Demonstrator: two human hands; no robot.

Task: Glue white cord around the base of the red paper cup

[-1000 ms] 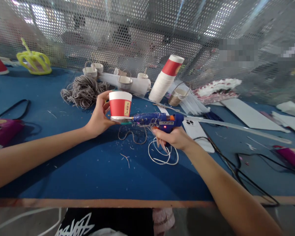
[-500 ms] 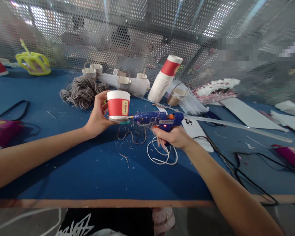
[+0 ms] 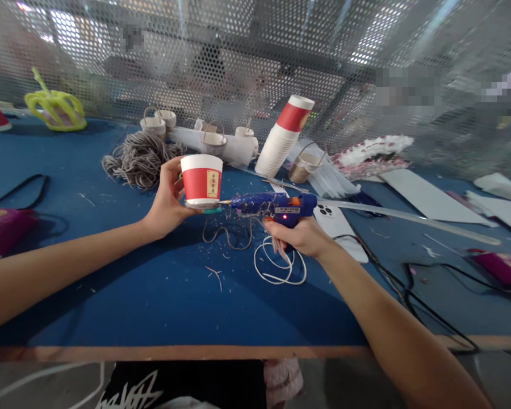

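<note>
Left hand (image 3: pixel 164 199) fingers grip one red cup (image 3: pixel 201 180); right hand (image 3: pixel 300 236) fingers clench one glue gun (image 3: pixel 272 203).

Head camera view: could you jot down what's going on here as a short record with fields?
Left hand: holds a red and white paper cup upright above the table
Right hand: holds a blue glue gun, red light on
Nozzle: at the cup's bottom rim
Surface: blue table
Behind: stack of cups, grey twine bundle
Under the gun: white cord coil
</note>
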